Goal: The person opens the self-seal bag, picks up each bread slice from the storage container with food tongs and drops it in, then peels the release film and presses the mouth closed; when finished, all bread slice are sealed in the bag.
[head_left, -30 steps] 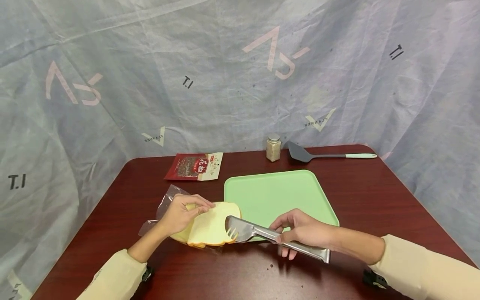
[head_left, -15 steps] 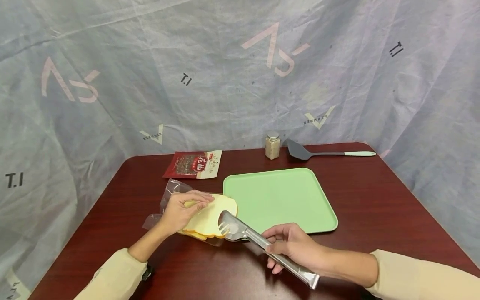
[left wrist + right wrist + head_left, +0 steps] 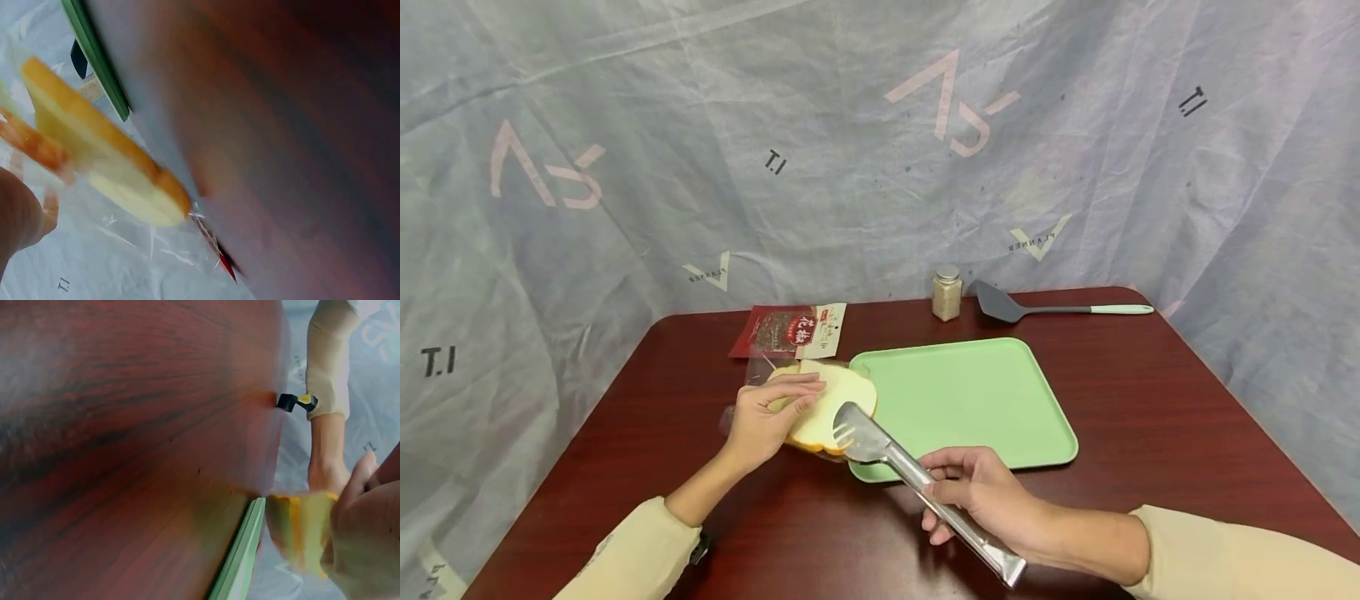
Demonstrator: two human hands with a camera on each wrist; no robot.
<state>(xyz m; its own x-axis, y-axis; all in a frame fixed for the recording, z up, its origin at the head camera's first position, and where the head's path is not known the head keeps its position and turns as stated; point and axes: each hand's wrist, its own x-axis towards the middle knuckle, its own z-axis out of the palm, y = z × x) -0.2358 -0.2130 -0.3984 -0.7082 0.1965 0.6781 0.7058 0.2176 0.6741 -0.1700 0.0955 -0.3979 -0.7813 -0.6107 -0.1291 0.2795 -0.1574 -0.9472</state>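
Sliced bread (image 3: 842, 387), pale with an orange-brown crust, is lifted over the table in a clear plastic bag (image 3: 763, 367), beside the tray's left edge. My left hand (image 3: 769, 417) holds the bread from its left side, fingers over the top slice. Metal food tongs (image 3: 898, 467) are gripped in my right hand (image 3: 981, 492); their slotted head meets the right edge of the top slice. In the left wrist view, the bread (image 3: 106, 125) stands tilted and the left hand (image 3: 22, 209) shows at the edge. The right wrist view shows the bread (image 3: 300, 528) blurred beyond the right hand (image 3: 375, 540).
A light green tray (image 3: 970, 400) lies mid-table, partly under the tong head and bread. Behind are a red-and-white spice packet (image 3: 790, 331), a glass jar (image 3: 947, 293) of pale seasoning and a grey spatula (image 3: 1003, 308) with a pale handle. A grey curtain (image 3: 850, 167) hangs behind.
Both hands have moved the bread and its bag away from me, toward the packet. The tongs have swung to a steeper slant, their handle end now nearer to me and further left.
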